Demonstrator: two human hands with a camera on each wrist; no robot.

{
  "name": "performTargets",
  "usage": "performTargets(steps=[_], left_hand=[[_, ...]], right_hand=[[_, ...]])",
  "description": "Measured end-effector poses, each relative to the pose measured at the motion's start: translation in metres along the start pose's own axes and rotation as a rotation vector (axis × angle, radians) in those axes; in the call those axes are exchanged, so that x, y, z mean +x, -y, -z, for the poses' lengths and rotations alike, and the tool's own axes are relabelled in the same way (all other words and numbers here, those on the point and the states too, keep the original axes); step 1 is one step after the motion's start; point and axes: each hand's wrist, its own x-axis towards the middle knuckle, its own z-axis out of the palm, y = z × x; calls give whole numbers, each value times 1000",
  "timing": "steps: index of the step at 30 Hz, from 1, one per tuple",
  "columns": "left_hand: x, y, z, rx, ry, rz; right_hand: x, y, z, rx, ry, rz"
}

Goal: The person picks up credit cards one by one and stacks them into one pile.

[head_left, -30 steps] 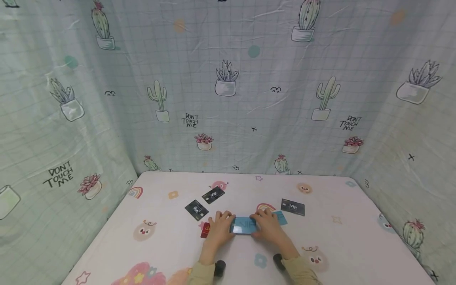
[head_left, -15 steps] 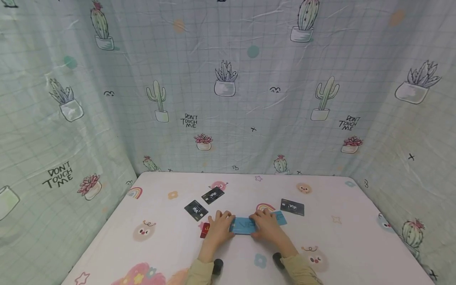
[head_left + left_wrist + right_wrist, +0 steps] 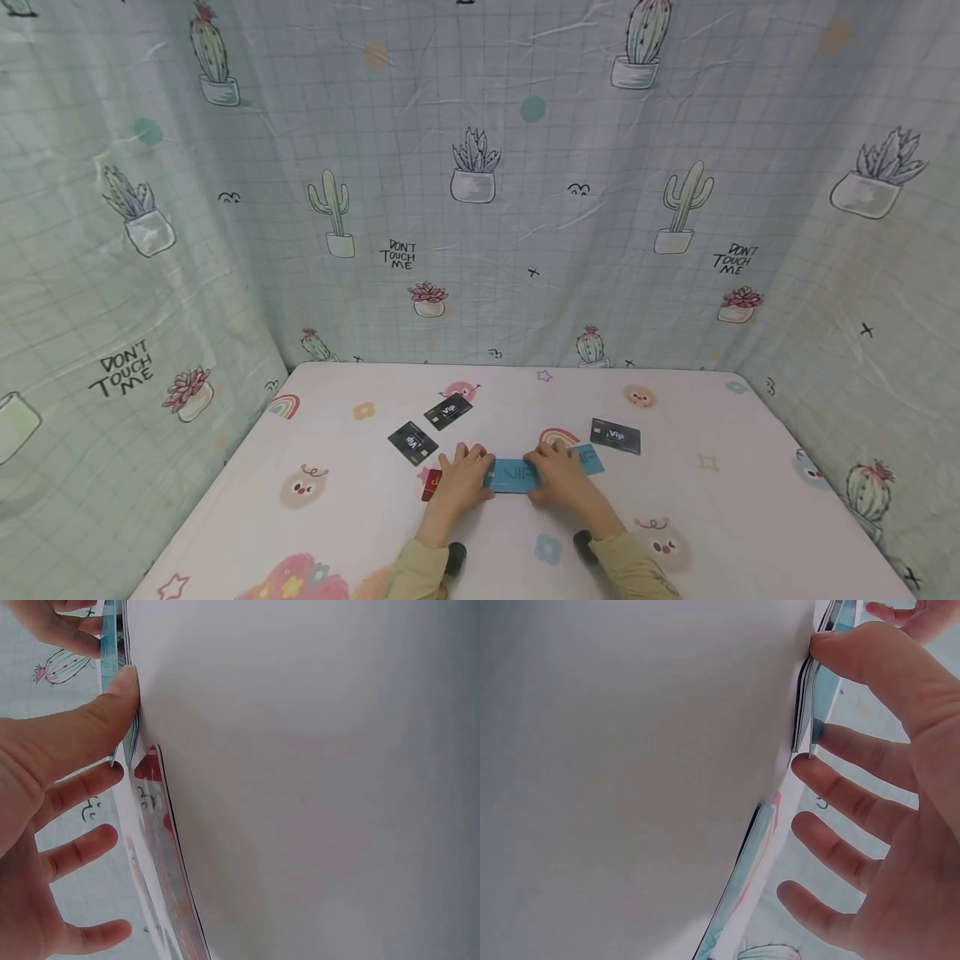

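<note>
A light blue card lettered VIP lies across the middle of the table between both hands. My left hand pinches its left end, thumb on the near edge and fingertips at the far side. The right hand pinches the opposite end the same way. From the right wrist, several thin layered edges show under the blue card, like a small stack of cards, with the top one bent slightly apart. A red card lies partly hidden beside the left hand. Another blue card shows behind the right hand.
Two black Vip cards lie at the back left, and a third black card sits at the back right. The white table bears printed cartoons. A cactus-print curtain surrounds its back and sides.
The bright glare on the held blue card has faded, so its lettering reads more clearly. Both hands stay in nearly the same place, and the other cards have not moved.
</note>
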Motion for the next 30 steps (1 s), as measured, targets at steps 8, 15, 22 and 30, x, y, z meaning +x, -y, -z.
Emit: performTargets(steps=[8, 15, 22, 30], left_hand=[[1, 1, -3, 25, -18, -15], [1, 1, -4, 53, -12, -25], [1, -3, -3, 57, -7, -10], [1, -6, 0, 56, -10, -3]], right_hand=[[2, -1, -2, 9, -1, 14], [-1, 0, -2, 7, -1, 28], [-1, 1, -1, 0, 7, 21], [0, 2, -1, 4, 18, 1]])
